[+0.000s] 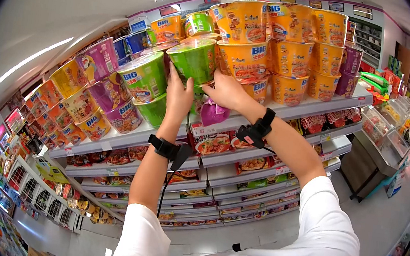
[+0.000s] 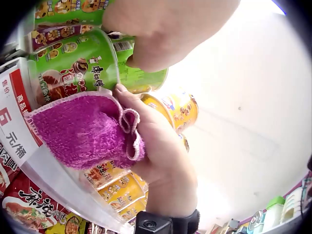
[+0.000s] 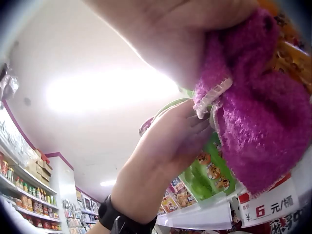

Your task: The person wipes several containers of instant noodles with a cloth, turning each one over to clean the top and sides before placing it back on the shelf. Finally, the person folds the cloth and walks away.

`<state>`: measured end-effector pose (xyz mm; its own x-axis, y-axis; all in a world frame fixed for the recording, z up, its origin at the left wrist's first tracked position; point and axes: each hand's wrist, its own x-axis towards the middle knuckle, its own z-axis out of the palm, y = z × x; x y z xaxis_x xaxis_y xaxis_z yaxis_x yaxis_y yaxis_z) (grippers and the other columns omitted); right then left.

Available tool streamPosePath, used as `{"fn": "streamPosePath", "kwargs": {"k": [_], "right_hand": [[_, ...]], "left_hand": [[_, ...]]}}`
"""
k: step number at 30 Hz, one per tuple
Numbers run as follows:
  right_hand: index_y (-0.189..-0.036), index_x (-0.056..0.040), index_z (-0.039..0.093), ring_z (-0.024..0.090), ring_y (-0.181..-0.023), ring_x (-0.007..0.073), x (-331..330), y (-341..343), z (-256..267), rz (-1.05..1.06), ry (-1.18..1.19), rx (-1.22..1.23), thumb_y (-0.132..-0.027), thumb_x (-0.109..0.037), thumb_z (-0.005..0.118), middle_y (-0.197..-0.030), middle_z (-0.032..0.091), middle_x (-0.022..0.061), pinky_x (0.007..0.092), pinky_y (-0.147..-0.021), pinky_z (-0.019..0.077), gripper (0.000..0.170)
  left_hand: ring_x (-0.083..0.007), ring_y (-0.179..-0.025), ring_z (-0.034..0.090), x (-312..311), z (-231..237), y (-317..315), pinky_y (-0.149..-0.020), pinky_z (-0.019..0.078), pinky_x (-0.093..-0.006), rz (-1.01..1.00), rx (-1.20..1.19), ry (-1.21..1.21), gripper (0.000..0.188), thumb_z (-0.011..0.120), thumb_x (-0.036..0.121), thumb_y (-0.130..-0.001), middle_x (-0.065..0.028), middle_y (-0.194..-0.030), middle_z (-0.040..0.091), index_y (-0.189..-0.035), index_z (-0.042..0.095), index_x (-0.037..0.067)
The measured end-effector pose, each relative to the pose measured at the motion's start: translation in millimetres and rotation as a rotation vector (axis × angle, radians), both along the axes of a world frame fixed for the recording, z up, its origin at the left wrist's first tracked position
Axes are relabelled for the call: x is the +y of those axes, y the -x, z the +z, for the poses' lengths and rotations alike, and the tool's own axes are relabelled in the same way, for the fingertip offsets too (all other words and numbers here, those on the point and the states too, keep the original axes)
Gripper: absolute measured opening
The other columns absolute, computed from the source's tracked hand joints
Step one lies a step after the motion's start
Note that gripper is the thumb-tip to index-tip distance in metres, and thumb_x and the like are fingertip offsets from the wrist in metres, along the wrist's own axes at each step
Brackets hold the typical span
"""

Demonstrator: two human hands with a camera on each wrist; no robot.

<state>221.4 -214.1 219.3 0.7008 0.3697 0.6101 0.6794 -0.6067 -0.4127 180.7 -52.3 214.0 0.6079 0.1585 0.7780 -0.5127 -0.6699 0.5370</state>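
- The upper green noodle tub [image 1: 191,57] is held near the front of the top shelf, right between both hands, tipped a bit and with its lid facing up. Whether it's fully supported by what's underneath can't be told.
- Its left side is gripped by the left hand [image 1: 179,97], fingers laid up along the wall and thumb set lower at the front, so the hand is spread about as wide as the tub's side needs.
- The right side is covered by the right hand [image 1: 229,92], and a purple cloth [image 1: 214,114] is bunched in that same hand, pinched close with the loose part left hanging. How firmly the tub itself is pressed there can't be made out.
- Right below, a lower green tub [image 2: 78,68] is partly hidden by the cloth.
- On the left, another green tub [image 1: 143,77] is stacked just beside the left hand, and purple tubs [image 1: 107,93] are piled past it.
- On the right, orange tubs [image 1: 244,58] are stacked high.
- All of this is carried by the white top shelf [image 1: 320,109], with a price card [image 3: 268,204] marked with a red 6 fixed along its edge.
- Bagged noodles [image 1: 213,145] are lined up on the shelves underneath.
- Further right, a counter [image 1: 365,158] can be seen.
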Motion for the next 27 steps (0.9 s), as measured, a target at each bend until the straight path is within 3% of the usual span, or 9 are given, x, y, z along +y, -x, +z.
{"fn": "streamPosePath", "kwargs": {"k": [6,10,12,13,14,17,20,25,27], "right_hand": [[-0.124,0.0104,0.043,0.063,-0.095,0.0457,-1.5,5.7,-8.8,0.016,-0.046,-0.094,-0.083,-0.032,0.067,-0.103,0.063,0.0331,0.0485,-0.085,0.0505,0.063],[-0.123,0.0099,0.043,0.064,-0.091,0.0455,1.2,4.0,-2.1,-0.024,0.039,-0.05,-0.079,-0.035,0.072,-0.097,0.065,0.0312,0.0485,-0.083,0.0512,0.069],[-0.122,0.0097,0.044,0.064,-0.089,0.0453,3.2,10.9,-0.7,-0.085,0.072,-0.071,-0.078,-0.036,0.074,-0.095,0.065,0.0298,0.0482,-0.08,0.0517,0.071],[-0.122,0.0095,0.044,0.064,-0.086,0.045,3.2,14.5,-1.7,-0.141,0.111,-0.089,-0.076,-0.038,0.075,-0.093,0.066,0.0285,0.0478,-0.078,0.0522,0.072],[-0.122,0.0095,0.044,0.064,-0.086,0.045,2.7,16.2,-2.5,-0.148,0.107,-0.089,-0.076,-0.038,0.075,-0.093,0.066,0.0285,0.0478,-0.078,0.0522,0.072],[-0.119,0.0086,0.046,0.064,-0.081,0.0442,-1.7,14.4,-3.5,-0.142,0.139,-0.196,-0.076,-0.039,0.076,-0.087,0.066,0.0272,0.0472,-0.075,0.0529,0.07],[-0.115,0.0077,0.05,0.065,-0.081,0.0439,-4.3,4.5,-2.3,-0.095,0.12,-0.245,-0.077,-0.038,0.076,-0.085,0.065,0.0282,0.0479,-0.075,0.0527,0.065],[-0.117,0.0075,0.052,0.065,-0.081,0.0441,-6.0,10.7,-2.7,-0.021,0.121,-0.238,-0.079,-0.038,0.075,-0.086,0.066,0.0288,0.0484,-0.076,0.0522,0.064],[-0.12,0.0073,0.051,0.065,-0.082,0.0442,-6.7,16.3,-0.8,-0.014,0.114,-0.224,-0.079,-0.038,0.075,-0.085,0.066,0.0286,0.0482,-0.077,0.0523,0.066]], "left_hand": [[-0.0417,-0.114,0.052,-9.4,-69.5,28.7,-0.098,0.0413,-0.0432,-0.05,-0.16,0.056,0.064,0.056,0.014,-0.093,-0.0293,-0.131,0.046,-0.146,0.027,-0.008],[-0.0379,-0.115,0.05,-11.7,-72.5,26.0,-0.098,0.0395,-0.0425,-0.122,-0.138,0.09,0.061,0.056,0.018,-0.092,-0.0274,-0.129,0.047,-0.142,0.033,-0.008],[-0.0318,-0.116,0.047,-4.8,-50.8,20.5,-0.097,0.038,-0.0406,-0.404,0.341,0.511,0.06,0.055,0.023,-0.09,-0.0232,-0.128,0.047,-0.138,0.036,-0.008],[-0.0258,-0.109,0.053,-6.0,-55.8,1.3,-0.092,0.0412,-0.0381,-0.3,0.293,0.622,0.051,0.05,0.032,-0.091,-0.0181,-0.122,0.054,-0.128,0.046,-0.003],[-0.0258,-0.109,0.053,-1.3,-58.1,-17.0,-0.092,0.0412,-0.0381,-0.306,0.296,0.617,0.051,0.05,0.032,-0.091,-0.0181,-0.122,0.054,-0.128,0.046,-0.003],[-0.0146,-0.076,0.052,9.7,-60.7,-60.4,-0.069,0.0421,-0.0355,-0.528,0.339,0.984,0.029,0.048,0.035,-0.091,-0.0041,-0.083,0.053,-0.098,0.053,0.008],[-0.0148,-0.07,0.051,-10.4,-37.5,-20.7,-0.064,0.0418,-0.035,-0.646,0.309,1.137,0.029,0.046,0.037,-0.093,-0.0018,-0.079,0.052,-0.096,0.054,0.009],[-0.0141,-0.073,0.053,1.6,-60.4,-47.0,-0.065,0.0419,-0.0344,-0.555,0.307,1.063,0.032,0.043,0.039,-0.094,-0.0018,-0.083,0.055,-0.097,0.055,0.009],[-0.0164,-0.078,0.052,2.6,-60.2,-47.3,-0.07,0.0417,-0.0334,-0.533,0.278,1.016,0.038,0.044,0.038,-0.092,-0.0052,-0.093,0.056,-0.11,0.054,0.006]]}}
